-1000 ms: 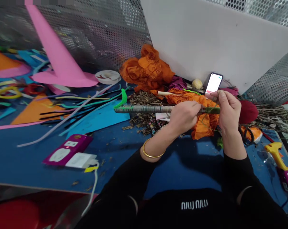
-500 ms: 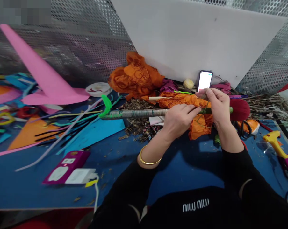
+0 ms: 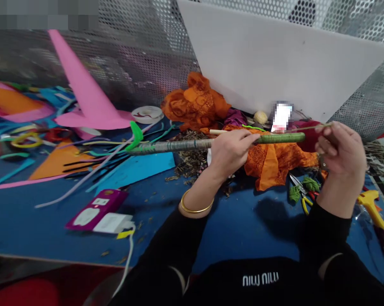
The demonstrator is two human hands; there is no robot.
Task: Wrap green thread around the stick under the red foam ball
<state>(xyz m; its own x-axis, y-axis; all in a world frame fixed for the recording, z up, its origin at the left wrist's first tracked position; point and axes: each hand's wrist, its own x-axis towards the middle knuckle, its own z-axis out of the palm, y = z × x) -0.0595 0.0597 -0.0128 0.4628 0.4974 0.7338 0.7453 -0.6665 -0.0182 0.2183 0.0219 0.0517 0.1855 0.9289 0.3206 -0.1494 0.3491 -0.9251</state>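
My left hand (image 3: 232, 149) is closed around a long stick (image 3: 192, 143) wrapped in grey and green tape, held level above the blue table (image 3: 52, 221). A green pipe cleaner (image 3: 135, 135) curls off the stick's left end. My right hand (image 3: 341, 149) is off the stick's right end, fingers pinched on a thin green strand (image 3: 309, 127) that runs back to the stick. Orange cloth (image 3: 275, 161) lies under the stick.
Pink foam cone (image 3: 83, 93), coloured foam strips and sheets lie at left. A purple power strip (image 3: 94, 208) with white plug sits at front left. Tape roll (image 3: 146, 114), orange fabric heap (image 3: 195, 104), phone (image 3: 281, 117), scissors (image 3: 302, 195), yellow glue gun (image 3: 372, 206), white board (image 3: 275, 63) behind.
My right hand has come off the stick and moved right, drawing the thin green strand out from its end. My left hand has slid a little left along the stick.
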